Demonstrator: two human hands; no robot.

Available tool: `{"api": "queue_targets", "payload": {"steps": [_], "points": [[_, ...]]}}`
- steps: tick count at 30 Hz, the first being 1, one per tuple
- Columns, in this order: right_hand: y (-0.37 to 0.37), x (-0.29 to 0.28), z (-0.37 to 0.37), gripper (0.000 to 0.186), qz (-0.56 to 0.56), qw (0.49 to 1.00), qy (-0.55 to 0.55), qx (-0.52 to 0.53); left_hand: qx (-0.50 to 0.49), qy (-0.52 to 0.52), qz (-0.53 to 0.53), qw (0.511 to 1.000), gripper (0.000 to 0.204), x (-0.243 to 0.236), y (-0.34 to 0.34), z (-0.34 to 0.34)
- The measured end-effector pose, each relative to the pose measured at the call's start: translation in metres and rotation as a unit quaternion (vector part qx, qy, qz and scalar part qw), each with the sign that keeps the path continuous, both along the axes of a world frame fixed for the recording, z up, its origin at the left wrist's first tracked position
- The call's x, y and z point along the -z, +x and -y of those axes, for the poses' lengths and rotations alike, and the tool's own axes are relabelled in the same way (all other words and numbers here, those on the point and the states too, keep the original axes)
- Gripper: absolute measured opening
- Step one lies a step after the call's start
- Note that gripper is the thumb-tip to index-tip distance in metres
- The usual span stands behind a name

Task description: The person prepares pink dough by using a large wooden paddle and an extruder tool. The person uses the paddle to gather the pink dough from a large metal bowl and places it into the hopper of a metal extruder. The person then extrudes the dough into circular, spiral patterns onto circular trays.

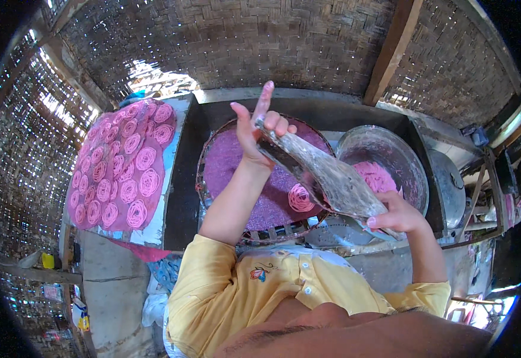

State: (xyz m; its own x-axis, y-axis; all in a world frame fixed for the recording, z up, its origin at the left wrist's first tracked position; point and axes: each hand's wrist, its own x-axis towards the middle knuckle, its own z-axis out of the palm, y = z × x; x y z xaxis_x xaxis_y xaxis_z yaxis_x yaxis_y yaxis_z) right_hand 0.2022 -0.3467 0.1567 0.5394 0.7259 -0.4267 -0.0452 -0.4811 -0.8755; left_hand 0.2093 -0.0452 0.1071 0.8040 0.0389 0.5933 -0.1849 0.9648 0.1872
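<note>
Piping bag (batter-smeared) gripped between both hands' fingers.
</note>
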Motion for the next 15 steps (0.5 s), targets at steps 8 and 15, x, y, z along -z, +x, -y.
{"api": "queue_targets", "payload": {"steps": [8,15], "points": [[0.003,0.013,0.018,0.052,-0.001,0.999,0.027,0.04,0.07,0.425,-0.237,0.871,0.058,0.03,0.002,0.048],[0.008,0.02,0.015,0.05,0.033,0.998,0.036,0.032,0.019,0.583,-0.299,0.755,0.038,0.075,-0.011,0.061]]}}
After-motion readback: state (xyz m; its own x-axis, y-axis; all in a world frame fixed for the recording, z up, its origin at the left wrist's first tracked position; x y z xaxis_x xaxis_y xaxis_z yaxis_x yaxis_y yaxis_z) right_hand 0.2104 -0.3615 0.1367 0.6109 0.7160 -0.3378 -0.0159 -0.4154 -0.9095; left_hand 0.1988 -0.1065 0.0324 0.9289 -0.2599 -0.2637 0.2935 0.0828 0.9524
